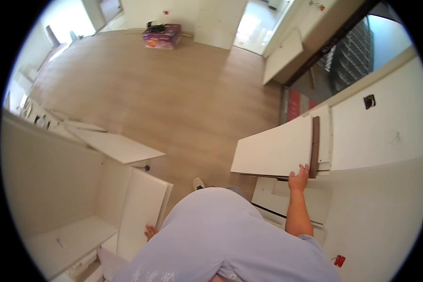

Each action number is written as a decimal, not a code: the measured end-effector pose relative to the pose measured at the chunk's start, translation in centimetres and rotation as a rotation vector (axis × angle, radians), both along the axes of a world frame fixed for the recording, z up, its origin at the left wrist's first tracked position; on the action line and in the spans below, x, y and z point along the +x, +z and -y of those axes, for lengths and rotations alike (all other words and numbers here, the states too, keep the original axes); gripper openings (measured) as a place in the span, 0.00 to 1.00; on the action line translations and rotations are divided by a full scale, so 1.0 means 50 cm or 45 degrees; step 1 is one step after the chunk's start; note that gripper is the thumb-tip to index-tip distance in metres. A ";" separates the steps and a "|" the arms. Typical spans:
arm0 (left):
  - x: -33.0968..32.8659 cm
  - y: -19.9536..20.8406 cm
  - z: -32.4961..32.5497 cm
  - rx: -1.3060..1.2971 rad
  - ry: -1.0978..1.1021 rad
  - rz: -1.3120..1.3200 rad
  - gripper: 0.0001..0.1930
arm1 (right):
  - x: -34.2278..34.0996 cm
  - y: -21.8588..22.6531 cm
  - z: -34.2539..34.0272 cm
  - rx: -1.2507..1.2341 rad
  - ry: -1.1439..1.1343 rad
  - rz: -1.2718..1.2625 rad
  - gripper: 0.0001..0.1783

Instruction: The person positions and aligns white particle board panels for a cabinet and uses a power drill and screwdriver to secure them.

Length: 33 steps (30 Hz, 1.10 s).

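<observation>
To the right, my right hand rests its parted fingers on the near corner of a white panel. That panel lies over other boards beside the wall, and a brown edge strip shows along its right side. My left hand is low on the left, its fingers apart against the white cabinet panel. My body hides part of this hand. The panel stands at the side of a white open cabinet. Neither hand visibly grips around a board.
A white board juts out over the wooden floor on the left. More white boards lie low by the right wall. A purple box with a dark item on it stands far back. A doorway opens at the upper right.
</observation>
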<state>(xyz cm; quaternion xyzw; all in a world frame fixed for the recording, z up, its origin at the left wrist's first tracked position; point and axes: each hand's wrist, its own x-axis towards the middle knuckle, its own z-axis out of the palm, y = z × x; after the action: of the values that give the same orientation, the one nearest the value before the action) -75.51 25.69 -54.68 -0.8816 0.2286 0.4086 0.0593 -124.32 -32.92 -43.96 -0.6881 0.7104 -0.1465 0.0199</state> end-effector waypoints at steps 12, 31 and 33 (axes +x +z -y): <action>0.096 0.168 0.371 -0.200 -0.047 -0.290 0.28 | 0.080 0.182 0.118 0.492 -0.333 -0.079 0.42; 0.112 0.298 1.696 -0.378 -1.025 -0.291 0.27 | 0.203 0.125 0.161 0.639 -0.519 0.639 0.22; 0.104 0.300 1.757 -0.309 -1.050 -0.464 0.23 | 0.228 0.109 0.145 0.550 -0.538 0.714 0.23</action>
<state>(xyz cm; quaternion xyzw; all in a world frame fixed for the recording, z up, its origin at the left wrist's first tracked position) -70.29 -62.17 -39.70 -0.6316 0.6130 0.4692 0.0721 -112.95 -40.14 -38.53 -0.4404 0.8176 -0.1768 0.3261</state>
